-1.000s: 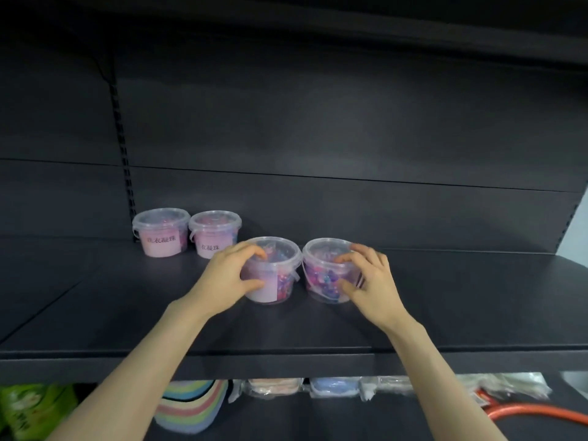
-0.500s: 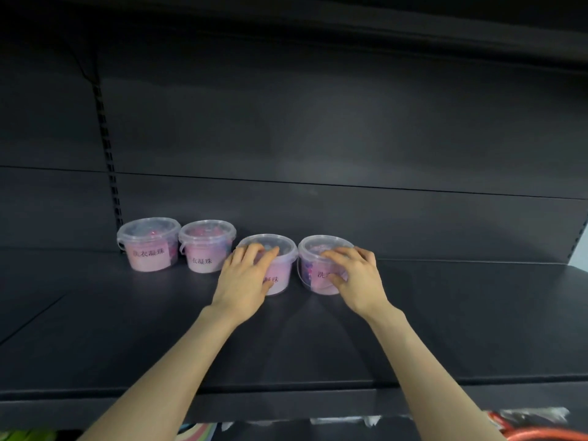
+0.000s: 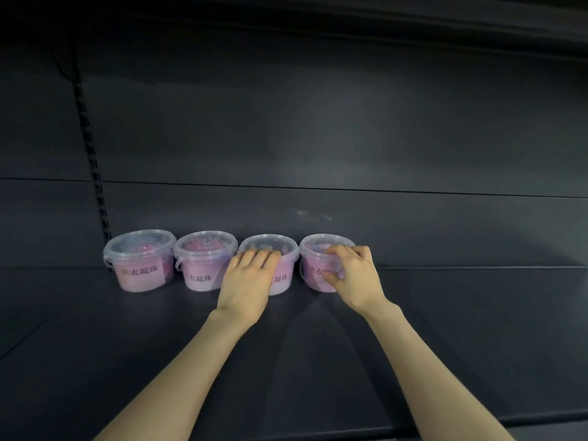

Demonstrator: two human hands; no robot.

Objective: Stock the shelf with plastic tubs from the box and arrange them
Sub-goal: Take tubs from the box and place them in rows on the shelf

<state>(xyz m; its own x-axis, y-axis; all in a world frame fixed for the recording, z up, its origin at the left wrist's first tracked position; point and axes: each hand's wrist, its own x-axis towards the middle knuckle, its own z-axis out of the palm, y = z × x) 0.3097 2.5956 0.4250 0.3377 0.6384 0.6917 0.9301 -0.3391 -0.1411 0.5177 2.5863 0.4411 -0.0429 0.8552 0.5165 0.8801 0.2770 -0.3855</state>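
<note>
**Two tubs pushed back to join the row**

Both hands have slid their tubs away from the shelf's front edge since a second ago, and the tubs now stand level with the two already at the back.

Just left of the frame's centre, the left hand (image 3: 246,281) lies over the front of the third tub (image 3: 281,276), its fingers held together and laid nearly straight across the lid's rim; its thumb is hidden. To its right, the right hand (image 3: 353,275) grips the fourth tub (image 3: 313,270), with curled fingers on the lid and the thumb against the front wall.

Left of these two stand the first tub (image 3: 140,262) and the second tub (image 3: 205,262). All four are upright clear plastic tubs with lids, pink labels printed in Chinese characters and pink and blue contents. They form one row, touching or nearly so, close to the back panel (image 3: 318,138).

They stand on a dark grey shelf (image 3: 286,361) that fills the lower frame. At the upper left a slotted upright (image 3: 92,160) runs down the panel to the first tub.
</note>
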